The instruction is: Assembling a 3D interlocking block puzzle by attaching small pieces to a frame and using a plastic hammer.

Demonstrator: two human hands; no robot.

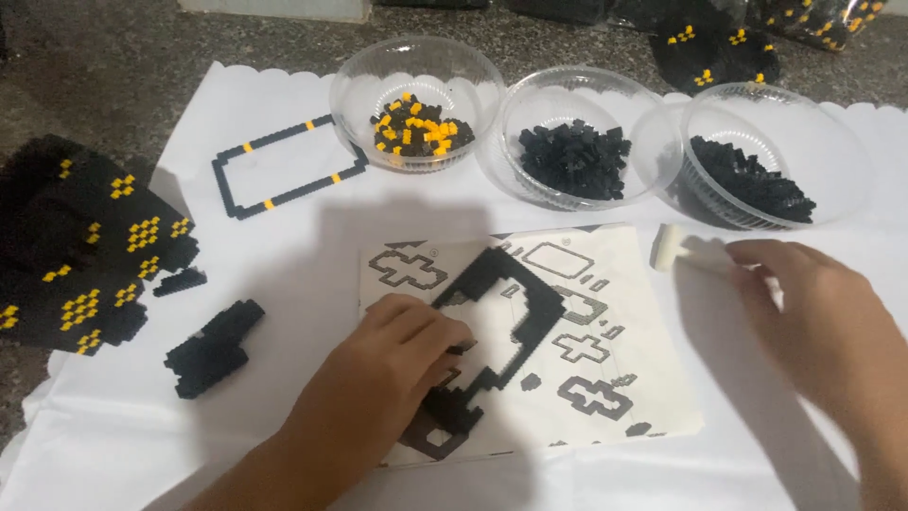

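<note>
On the instruction sheet (624, 378) near the front edge of the white cloth (284, 227) lay a flat black brick frame (506, 303), an angular open outline of small studded bricks. The left hand (388, 378) pressed on its lower part, fingers curled close over the bricks. The right hand (813, 312) pinched a small pale block (676, 248) just beside the sheet's far right corner. Toward the far edge stood three clear bowls (416, 66) of black and yellow bricks. Black brick blocks with yellow patterns (85, 246) sat at the left edge, over a dark speckled counter (113, 66).
</note>
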